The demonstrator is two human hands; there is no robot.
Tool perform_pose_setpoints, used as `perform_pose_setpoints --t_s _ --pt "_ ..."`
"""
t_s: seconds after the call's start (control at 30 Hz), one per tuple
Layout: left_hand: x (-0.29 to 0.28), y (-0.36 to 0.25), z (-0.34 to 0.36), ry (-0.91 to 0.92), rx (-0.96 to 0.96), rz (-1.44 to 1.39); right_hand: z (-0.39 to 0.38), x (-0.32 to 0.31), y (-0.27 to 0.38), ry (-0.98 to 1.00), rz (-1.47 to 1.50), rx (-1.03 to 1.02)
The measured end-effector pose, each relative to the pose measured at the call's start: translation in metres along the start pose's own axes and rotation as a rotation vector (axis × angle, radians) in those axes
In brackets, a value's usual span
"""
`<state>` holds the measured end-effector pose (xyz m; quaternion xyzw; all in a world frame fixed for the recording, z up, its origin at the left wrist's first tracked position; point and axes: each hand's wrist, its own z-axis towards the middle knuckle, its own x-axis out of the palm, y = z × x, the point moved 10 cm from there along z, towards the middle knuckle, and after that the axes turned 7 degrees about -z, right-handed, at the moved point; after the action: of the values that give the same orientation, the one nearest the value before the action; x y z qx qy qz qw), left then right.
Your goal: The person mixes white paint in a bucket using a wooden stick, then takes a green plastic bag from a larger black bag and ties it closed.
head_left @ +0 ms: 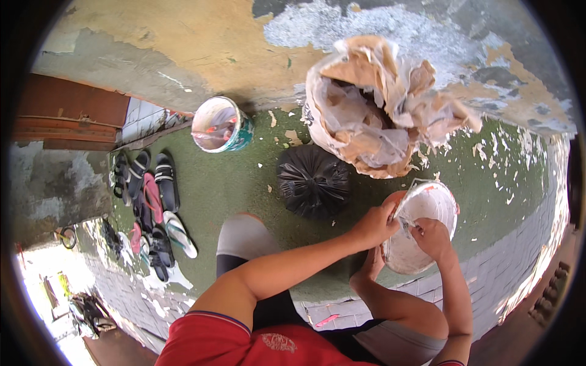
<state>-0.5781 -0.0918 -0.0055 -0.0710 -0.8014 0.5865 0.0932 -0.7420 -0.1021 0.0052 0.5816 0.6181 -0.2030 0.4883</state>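
Note:
A white bucket (434, 204) with a stained, paint-smeared inside leans toward me on the right, close to my bare foot. My left hand (377, 227) is closed on its left rim. Inside the bucket's mouth, my right hand (432, 236) has its fingers pinched together beside a small pale, thin thing, whose kind I cannot make out. Just beyond my left forearm sits a knotted black plastic bag (314, 182). Behind the bucket stands a large container (318, 131) stuffed with crumpled brown paper and clear plastic.
A smaller white and teal bucket (240, 135) with things in it stands by the peeling wall (201, 36). Several sandals and flip-flops (165, 183) lie at the left. Paint flakes (510, 165) are scattered over the green floor (232, 183). Grey paving (488, 262) borders it.

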Motion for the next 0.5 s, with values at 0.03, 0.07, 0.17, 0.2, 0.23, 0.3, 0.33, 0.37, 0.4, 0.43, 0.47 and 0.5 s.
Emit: perform_pose_setpoints --t_s 0.03,0.07,0.17,0.2,0.23,0.3,0.33,0.37,0.4,0.43,0.47,0.5 --pt "-0.001 -0.004 -0.01 -0.013 -0.012 0.008 -0.002 -0.007 0.007 -0.003 -0.038 -0.016" --pt "-0.004 -0.008 -0.02 -0.024 -0.025 0.017 -0.001 -0.016 0.014 -0.022 -0.041 -0.023" --pt "-0.011 -0.025 -0.055 -0.08 -0.076 -0.028 -0.011 -0.023 0.031 -0.016 -0.07 -0.019" --pt "-0.014 -0.033 -0.066 -0.095 -0.104 -0.049 -0.017 -0.021 0.038 -0.003 -0.085 -0.013" --pt "-0.019 -0.042 -0.079 -0.111 -0.126 -0.071 -0.023 -0.026 0.052 0.006 -0.104 -0.008" --pt "-0.038 -0.059 -0.113 -0.169 -0.139 -0.125 -0.036 -0.044 0.094 -0.031 -0.127 -0.056" --pt "-0.05 -0.069 -0.131 -0.198 -0.142 -0.152 -0.044 -0.06 0.12 -0.093 -0.121 -0.113" --pt "-0.063 -0.076 -0.153 -0.226 -0.171 -0.133 -0.053 -0.075 0.147 -0.155 -0.114 -0.17" --pt "-0.078 -0.087 -0.175 -0.255 -0.198 -0.116 -0.062 -0.094 0.177 -0.176 -0.06 -0.239" --pt "-0.093 -0.095 -0.199 -0.284 -0.225 -0.099 -0.069 -0.102 0.194 -0.103 -0.011 -0.215" --pt "-0.109 -0.1 -0.224 -0.333 -0.246 -0.106 -0.077 -0.109 0.21 -0.029 0.034 -0.191" --pt "-0.124 -0.105 -0.249 -0.384 -0.262 -0.114 -0.085 -0.116 0.227 0.041 0.074 -0.167"
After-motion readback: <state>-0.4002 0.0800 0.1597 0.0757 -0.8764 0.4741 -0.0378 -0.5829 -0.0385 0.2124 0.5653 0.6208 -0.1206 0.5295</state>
